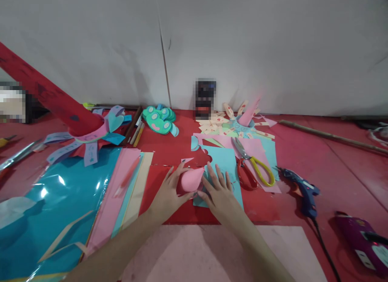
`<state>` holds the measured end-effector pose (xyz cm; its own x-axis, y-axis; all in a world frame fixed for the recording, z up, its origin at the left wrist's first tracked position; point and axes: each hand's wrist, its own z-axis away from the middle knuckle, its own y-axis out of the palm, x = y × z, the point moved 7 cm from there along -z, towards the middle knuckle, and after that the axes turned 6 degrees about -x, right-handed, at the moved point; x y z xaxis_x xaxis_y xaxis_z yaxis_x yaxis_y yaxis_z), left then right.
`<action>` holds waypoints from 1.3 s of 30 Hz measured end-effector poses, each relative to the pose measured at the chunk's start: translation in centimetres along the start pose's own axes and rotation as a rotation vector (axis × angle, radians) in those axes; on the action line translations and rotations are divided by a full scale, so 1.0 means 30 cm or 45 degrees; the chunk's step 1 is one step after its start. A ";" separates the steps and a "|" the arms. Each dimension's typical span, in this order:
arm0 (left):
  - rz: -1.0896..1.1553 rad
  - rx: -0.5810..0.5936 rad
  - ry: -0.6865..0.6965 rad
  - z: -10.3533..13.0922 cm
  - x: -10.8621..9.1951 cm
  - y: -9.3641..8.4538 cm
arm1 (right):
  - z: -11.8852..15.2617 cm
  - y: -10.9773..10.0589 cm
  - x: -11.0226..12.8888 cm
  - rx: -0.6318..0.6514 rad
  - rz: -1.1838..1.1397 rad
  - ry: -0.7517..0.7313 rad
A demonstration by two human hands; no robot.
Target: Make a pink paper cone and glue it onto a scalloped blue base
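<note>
A small pink paper cone (191, 180) lies on its side near the middle of the red work surface, its tip pointing right. My left hand (169, 191) curves around the cone's left side, with the thumb below it and fingers above. Beside the cone's tip, my right hand (218, 189) rests with its fingers spread over a light blue paper (222, 156). Red-and-yellow scissors (247, 156) lie partly open on pink paper just right of that hand.
A blue glue gun (303, 191) and a purple device (362, 241) lie at right. Red (72, 112) and pink (250, 112) paper cones stand behind, near green cutouts (159, 119) and markers (138, 134). Shiny blue sheets (60, 201) cover the left.
</note>
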<state>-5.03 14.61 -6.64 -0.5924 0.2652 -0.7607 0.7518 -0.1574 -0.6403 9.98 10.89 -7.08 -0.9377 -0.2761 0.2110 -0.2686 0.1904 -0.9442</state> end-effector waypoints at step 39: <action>0.780 0.003 0.048 -0.004 -0.034 -0.048 | -0.016 0.005 -0.111 -0.073 -1.561 0.980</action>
<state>-5.48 14.69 -4.93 -0.0417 0.1593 -0.9863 0.9517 -0.2941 -0.0878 12.96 12.28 -7.82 0.0057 0.2719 0.9623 -0.9654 0.2525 -0.0657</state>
